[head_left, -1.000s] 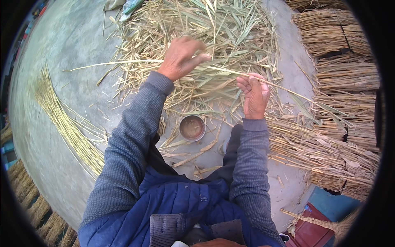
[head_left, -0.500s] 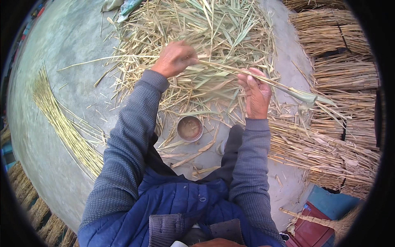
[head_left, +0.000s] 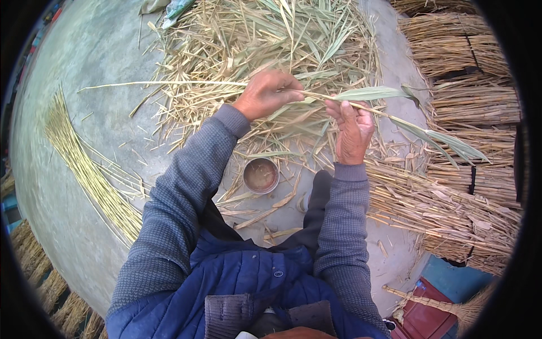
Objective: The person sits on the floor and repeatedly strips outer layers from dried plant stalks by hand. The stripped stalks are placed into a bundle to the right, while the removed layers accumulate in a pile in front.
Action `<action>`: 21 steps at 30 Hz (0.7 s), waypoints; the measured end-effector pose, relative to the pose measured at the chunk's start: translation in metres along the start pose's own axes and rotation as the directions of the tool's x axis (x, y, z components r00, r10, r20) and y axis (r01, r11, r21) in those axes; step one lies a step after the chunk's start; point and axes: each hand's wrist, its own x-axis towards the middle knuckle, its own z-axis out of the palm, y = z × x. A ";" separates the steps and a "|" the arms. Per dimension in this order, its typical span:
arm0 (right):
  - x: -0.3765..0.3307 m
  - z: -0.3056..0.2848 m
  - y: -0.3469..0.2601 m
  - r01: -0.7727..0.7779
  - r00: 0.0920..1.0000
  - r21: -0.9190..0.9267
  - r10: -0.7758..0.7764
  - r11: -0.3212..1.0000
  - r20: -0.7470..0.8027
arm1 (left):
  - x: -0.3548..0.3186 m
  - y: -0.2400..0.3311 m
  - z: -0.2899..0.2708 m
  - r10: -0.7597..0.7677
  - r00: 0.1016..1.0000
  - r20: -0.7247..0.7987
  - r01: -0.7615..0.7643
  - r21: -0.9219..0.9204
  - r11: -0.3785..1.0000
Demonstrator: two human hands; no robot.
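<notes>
You see a pale green leafy stalk (head_left: 372, 95) over a straw-yellow heap (head_left: 248, 39). Your sleeves (head_left: 186, 186) are grey with fine knit pattern, your vest (head_left: 237, 282) dark blue, the cup (head_left: 261, 175) brownish inside.

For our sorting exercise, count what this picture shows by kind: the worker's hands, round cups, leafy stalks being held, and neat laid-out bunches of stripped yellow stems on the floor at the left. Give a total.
Hands: 2, the left hand and the right hand
Round cup: 1
Held leafy stalk: 1
Bunch of stripped yellow stems: 1
Total: 5
</notes>
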 end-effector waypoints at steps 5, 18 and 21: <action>-0.002 0.001 0.000 0.025 0.999 -0.079 -0.023 0.997 0.024 | -0.001 0.004 -0.003 -0.232 0.970 0.070 0.242 -0.277 0.930; -0.004 -0.017 0.003 -0.012 1.000 -0.025 0.011 1.000 -0.008 | 0.006 -0.025 -0.062 -0.565 0.800 -0.200 0.251 -0.744 0.619; -0.003 -0.026 0.001 -0.016 0.999 -0.081 0.013 0.997 -0.036 | 0.003 -0.047 -0.089 -0.580 0.722 -0.377 0.073 -0.793 0.605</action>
